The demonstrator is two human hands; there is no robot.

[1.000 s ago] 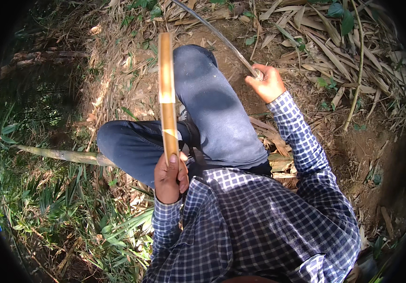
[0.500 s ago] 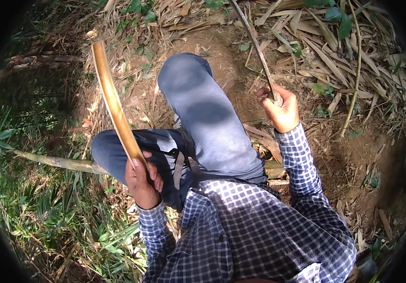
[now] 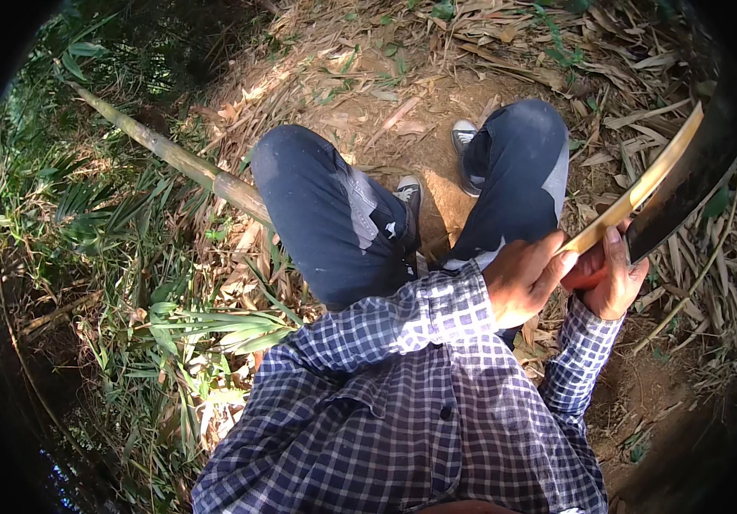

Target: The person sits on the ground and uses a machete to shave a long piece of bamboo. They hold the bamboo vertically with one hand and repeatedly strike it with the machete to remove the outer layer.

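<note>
My left hand [image 3: 521, 278] is closed around the lower end of a split bamboo strip [image 3: 630, 200], pale yellow and slightly curved, which slants up to the right. In my right hand [image 3: 613, 281] is a machete [image 3: 696, 184] with a broad dark blade, tilted the same way. The strip lies alongside the blade, and my right thumb is at the spot where the two come together. My hands are side by side, my left forearm crossing in front of my body. Fingers hide most of the machete's handle.
A long bamboo pole [image 3: 158, 146] runs from the upper left to beside my bent left knee [image 3: 300, 180]. Green leafy plants [image 3: 163, 334] grow on the left. Dry bamboo leaves [image 3: 506, 43] litter the brown soil. A thin stem [image 3: 694, 287] lies at right.
My left hand has carried the bamboo strip across to the right, against the machete. The blade has turned to show its broad side. My legs now stand apart, knees bent.
</note>
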